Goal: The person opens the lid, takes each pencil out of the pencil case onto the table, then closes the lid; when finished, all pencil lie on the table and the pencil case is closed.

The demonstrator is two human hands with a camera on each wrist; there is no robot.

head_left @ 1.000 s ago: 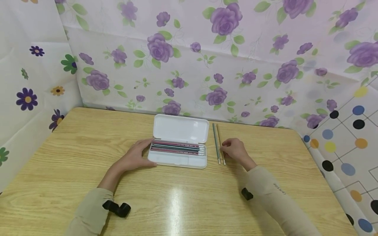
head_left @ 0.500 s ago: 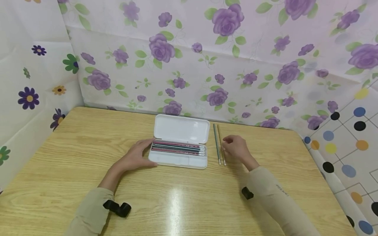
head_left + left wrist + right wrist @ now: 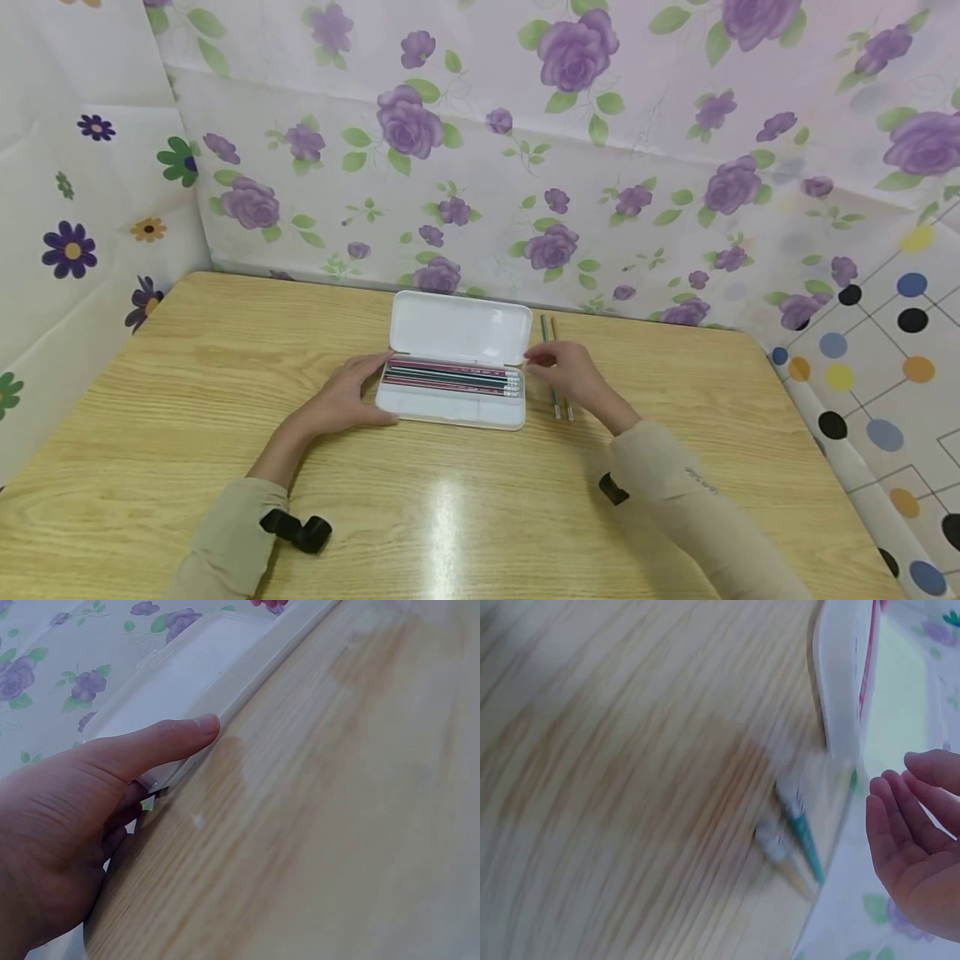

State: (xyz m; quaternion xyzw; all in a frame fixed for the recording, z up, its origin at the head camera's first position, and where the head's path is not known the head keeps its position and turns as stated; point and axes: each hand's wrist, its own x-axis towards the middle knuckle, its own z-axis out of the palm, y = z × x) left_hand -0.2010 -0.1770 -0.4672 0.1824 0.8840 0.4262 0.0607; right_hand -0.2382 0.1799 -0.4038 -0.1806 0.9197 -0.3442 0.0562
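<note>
A white pencil case (image 3: 427,407) lies on the table with its lid (image 3: 459,327) raised at the back. Several red and dark green pencils (image 3: 450,377) rest side by side in it, their white eraser ends to the right. My left hand (image 3: 343,402) holds the case's left end, the thumb (image 3: 172,740) along its front edge and the fingers partly hidden behind. At the right end, my right hand (image 3: 576,374) hovers with loosely bent fingers and nothing between them. Below it, partly covered, lie a teal pencil (image 3: 804,838) and a gold-brown pencil (image 3: 789,870).
The wooden table (image 3: 450,517) reaches to a floral cloth (image 3: 480,183) hung close behind the case. A dotted sheet (image 3: 885,375) hangs at the right and a flowered one (image 3: 82,217) at the left. Black wrist cameras sit on both sleeves.
My right hand let go of the gold-brown pencil, lifted slightly, then moved left over both loose pencils to the case's right end. The left hand stays on the case.
</note>
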